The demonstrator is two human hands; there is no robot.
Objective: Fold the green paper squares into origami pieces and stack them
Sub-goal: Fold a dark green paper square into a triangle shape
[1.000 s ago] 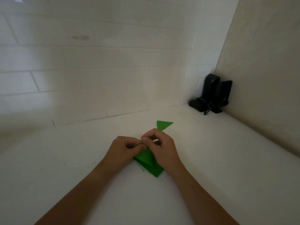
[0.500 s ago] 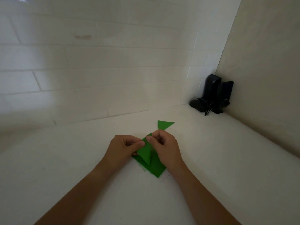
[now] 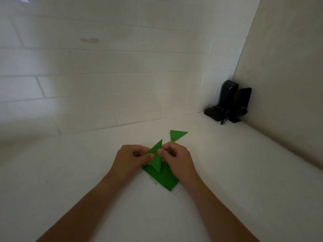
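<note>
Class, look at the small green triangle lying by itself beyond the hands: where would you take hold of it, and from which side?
Pinch the small green triangle at its long right-pointing tip, probably coming from the right with the right hand. It lies flat on the white table, so a corner is likely easiest to lift, and that side is open.

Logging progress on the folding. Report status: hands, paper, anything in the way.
Both hands, left and right, pinch the folded piece. Flat green stack lies beneath it. Finished triangle lies beyond, apart. Black speakers in the corner, well clear.
</note>
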